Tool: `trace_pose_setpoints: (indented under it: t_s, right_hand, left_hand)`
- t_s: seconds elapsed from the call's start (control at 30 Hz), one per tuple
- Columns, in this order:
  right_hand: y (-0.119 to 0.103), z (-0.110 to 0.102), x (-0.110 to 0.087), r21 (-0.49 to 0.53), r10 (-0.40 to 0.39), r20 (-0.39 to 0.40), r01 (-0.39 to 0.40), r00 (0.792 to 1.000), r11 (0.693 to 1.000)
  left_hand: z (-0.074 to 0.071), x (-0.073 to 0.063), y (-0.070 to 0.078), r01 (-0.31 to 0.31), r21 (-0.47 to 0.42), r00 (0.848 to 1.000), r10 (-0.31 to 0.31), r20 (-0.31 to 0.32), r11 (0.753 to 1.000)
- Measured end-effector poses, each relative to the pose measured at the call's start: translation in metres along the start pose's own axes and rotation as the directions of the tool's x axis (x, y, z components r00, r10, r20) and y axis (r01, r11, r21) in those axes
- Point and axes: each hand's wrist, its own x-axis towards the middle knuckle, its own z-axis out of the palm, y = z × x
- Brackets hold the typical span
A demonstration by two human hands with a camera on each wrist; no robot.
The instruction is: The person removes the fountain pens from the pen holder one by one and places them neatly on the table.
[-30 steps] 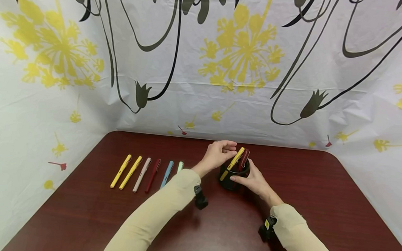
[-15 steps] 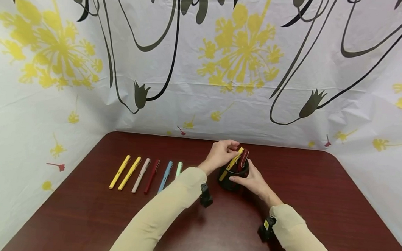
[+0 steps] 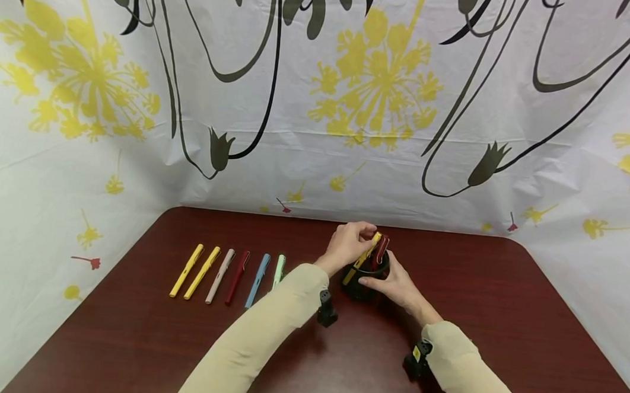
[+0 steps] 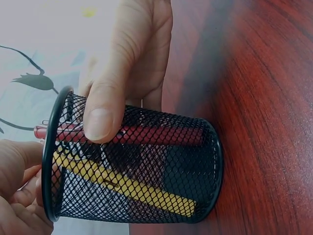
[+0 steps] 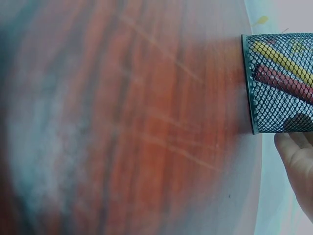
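A black mesh pen holder (image 3: 357,291) stands upright near the back of the table. My right hand (image 3: 397,286) grips it from the right, its thumb (image 4: 103,117) pressed on the mesh in the left wrist view. Inside lean a yellow pen (image 3: 365,257) and a dark red pen (image 3: 380,251), both showing through the mesh wall. At the rim my left hand (image 3: 346,245) pinches the top of the yellow pen between thumb and fingers; those fingertips are partly hidden behind the rim in the left wrist view. The dark red pen's clip end sticks up beside it.
Left of the holder lies a row of pens: a yellow pen (image 3: 186,271), another yellow pen (image 3: 202,273), a pale pink pen (image 3: 220,276), a dark red pen (image 3: 237,278), a blue pen (image 3: 257,281) and a mint green pen (image 3: 279,270). A patterned white sheet (image 3: 297,118) hangs behind the table.
My left hand has moved slightly right and down onto the top of the yellow pen in the holder, its fingers closing there. My right hand stays on the holder.
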Motion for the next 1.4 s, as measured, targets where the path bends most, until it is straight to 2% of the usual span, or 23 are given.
trace_pose_setpoints:
  t_s: [0.13,0.23,0.5,0.73,0.97,1.4]
  right_hand:
    - [-0.014,0.001,-0.005,-0.003,-0.001,0.001,0.001,1.0,1.0]
    - [-0.014,0.001,-0.005,-0.003,0.005,-0.002,-0.005,1.0,1.0]
    - [0.014,0.0,0.005,-0.005,0.02,-0.009,-0.02,1.0,1.0]
    - [-0.013,0.001,-0.006,-0.013,-0.011,-0.008,0.011,1.0,1.0]
    - [0.017,0.0,0.007,-0.012,-0.01,-0.021,0.01,1.0,1.0]
    - [0.017,0.0,0.007,-0.007,-0.012,-0.023,0.012,1.0,1.0]
  left_hand:
    - [0.002,0.0,0.001,0.013,0.03,1.0,-0.013,-0.015,0.999]
    - [0.003,0.0,0.001,0.01,0.058,1.0,-0.009,-0.021,0.998]
    - [0.007,-0.002,0.001,0.0,0.111,0.999,0.004,-0.039,0.994]
    - [0.009,-0.003,0.001,-0.006,0.129,0.998,0.014,-0.063,0.992]
    - [0.01,-0.004,0.0,-0.026,0.134,0.994,0.04,-0.105,0.991]
    - [0.008,-0.007,-0.003,-0.024,0.09,0.995,0.033,-0.096,0.996]
